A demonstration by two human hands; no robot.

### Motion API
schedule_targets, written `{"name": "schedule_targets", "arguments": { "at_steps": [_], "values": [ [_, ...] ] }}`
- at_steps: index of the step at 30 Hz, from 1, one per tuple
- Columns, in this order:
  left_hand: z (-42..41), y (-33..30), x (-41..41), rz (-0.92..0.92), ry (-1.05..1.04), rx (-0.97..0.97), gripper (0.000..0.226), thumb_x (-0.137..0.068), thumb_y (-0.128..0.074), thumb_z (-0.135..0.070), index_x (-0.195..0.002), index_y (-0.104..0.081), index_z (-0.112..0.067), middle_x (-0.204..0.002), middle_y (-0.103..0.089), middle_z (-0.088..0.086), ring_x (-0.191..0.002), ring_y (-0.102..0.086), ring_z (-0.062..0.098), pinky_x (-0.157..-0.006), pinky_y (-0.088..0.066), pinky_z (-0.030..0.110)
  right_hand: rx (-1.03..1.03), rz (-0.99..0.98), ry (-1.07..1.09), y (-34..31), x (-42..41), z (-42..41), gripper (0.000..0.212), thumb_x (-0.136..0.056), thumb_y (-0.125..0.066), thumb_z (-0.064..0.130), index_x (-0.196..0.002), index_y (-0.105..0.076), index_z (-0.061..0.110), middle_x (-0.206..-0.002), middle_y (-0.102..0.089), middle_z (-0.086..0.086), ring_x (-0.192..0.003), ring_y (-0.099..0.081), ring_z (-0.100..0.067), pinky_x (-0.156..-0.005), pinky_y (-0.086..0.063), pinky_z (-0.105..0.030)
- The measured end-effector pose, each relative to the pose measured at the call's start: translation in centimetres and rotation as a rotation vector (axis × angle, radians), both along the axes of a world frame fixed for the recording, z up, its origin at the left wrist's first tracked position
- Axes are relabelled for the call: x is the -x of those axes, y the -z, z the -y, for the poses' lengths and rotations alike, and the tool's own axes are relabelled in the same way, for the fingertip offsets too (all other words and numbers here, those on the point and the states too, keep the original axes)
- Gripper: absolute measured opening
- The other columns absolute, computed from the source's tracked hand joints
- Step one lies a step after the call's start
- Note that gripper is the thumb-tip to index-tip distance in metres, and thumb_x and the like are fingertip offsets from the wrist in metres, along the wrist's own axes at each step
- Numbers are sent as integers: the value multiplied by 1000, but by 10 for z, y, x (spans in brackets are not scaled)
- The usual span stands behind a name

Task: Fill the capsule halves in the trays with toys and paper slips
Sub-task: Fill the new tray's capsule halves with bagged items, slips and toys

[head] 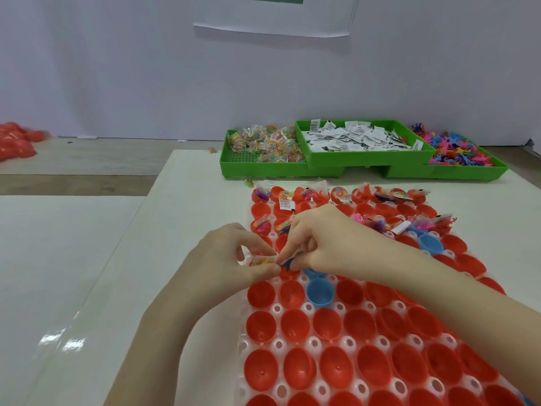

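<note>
Risk first, judged from the present layout: the capsule tray (257, 344) is a light clear blister sheet with capsule halves sitting loosely in its wells, and both forearms cross above it; a wrist dropped low could tip the empty red halves (295, 325) nearest the person or shift the sheet on the tabletop (187, 200). A second risk is that the small items now pinched slip and fall into the wrong well or between wells, since both hands work in one tight spot. The left hand (231, 259) is curled, thumb and forefinger pinching a small packet with yellow showing, at the tray's left edge. The right hand (319, 244) is also curled, fingertips gripping a small blue toy (288, 262) just beside the left fingertips; whether it holds more cannot be told. Just nearer than that hand sits a blue half (319, 291), empty. Beyond the hands, the tray's farther rows already carry toys and slips. Farther still stand green bins: wrapped toys (263, 142), paper slips (357, 137) and loose figures (450, 148).
</note>
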State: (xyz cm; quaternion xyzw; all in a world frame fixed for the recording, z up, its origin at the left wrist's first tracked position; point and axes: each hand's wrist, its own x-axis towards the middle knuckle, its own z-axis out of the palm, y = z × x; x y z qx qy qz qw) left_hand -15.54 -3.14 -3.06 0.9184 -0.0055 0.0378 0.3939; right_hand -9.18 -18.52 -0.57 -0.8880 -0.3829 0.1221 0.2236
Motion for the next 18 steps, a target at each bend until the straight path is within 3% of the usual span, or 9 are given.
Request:
{"name": "schedule_targets", "arguments": {
  "at_steps": [4,10,12,16,18],
  "values": [
    [1,1,-1,-18,11,-32,23,-69,-75,-37,-63,-55,-49,-85,-54,-11,-78,-51,4,-75,-46,29,92,48,-38,-1,5,-1,39,-74,-52,-9,-95,-74,15,-77,-56,9,-72,-58,-7,-62,-49,-17],
    [-1,3,-2,-25,22,-12,22,-68,-76,-34,-63,-58,-46,-83,-55,-12,-75,-52,4,-68,-43,19,136,173,-50,4,13,-3,18,-77,-53,8,-86,-69,10,-88,-61,-3,-79,-59,-19,-70,-53,-37],
    [-2,3,-2,-36,28,-1,22,-67,-76,-32,-62,-59,-45,-82,-56,-13,-74,-53,5,-65,-42,18,144,161,-48,3,13,-5,18,-77,-54,7,-85,-70,10,-87,-59,0,-80,-58,-17,-70,-52,-34],
    [-4,3,-2,-47,34,8,20,-68,-76,-31,-63,-61,-44,-82,-56,-14,-73,-54,7,-62,-40,17,130,102,-2,0,7,-6,17,-79,-64,7,-89,-74,16,-71,-56,14,-61,-46,1,-55,-39,-11],
    [-3,4,-2,-47,32,17,21,-68,-76,-30,-63,-61,-43,-81,-56,-14,-72,-55,7,-62,-41,17,84,114,20,-1,5,-6,14,-76,-70,9,-88,-74,14,-71,-61,11,-65,-51,-2,-60,-45,-16]
  ]
}}
